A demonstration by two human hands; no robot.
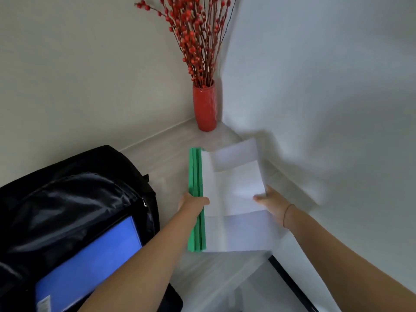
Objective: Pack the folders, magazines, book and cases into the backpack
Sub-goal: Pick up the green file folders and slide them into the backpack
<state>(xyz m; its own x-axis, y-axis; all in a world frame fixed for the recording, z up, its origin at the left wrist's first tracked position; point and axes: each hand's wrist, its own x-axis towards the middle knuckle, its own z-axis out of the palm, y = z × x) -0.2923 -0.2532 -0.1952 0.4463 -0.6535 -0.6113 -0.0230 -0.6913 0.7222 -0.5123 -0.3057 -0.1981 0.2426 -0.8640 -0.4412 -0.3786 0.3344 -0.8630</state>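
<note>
I hold the clear folder (pixel 234 199) with 2 hands over the pale table (pixel 171 167), to the right of the backpack (pixel 67 188). Its long axis runs away from me, the far short end pointing toward the red vase (pixel 204 106) in the corner and the near end toward my body. The green spine (pixel 195 176) lies along its left side, facing the backpack. White sheets show through the cover, blurred.

My left hand (pixel 191 204) grasps the spine about midway, thumb laid across the top, fingers curled beneath. My right hand (pixel 273 203) pinches the opposite long edge, thumb on top and fingers hidden under it; a thin cord (pixel 287 215) circles that wrist. Both forearms reach forward, nearly straight.

I cannot tell whether the folder touches the table or hangs just above it.

The backpack lies open, a blue folder (pixel 90 262) standing in its mouth. Red berry branches (pixel 195 37) rise from the vase.
</note>
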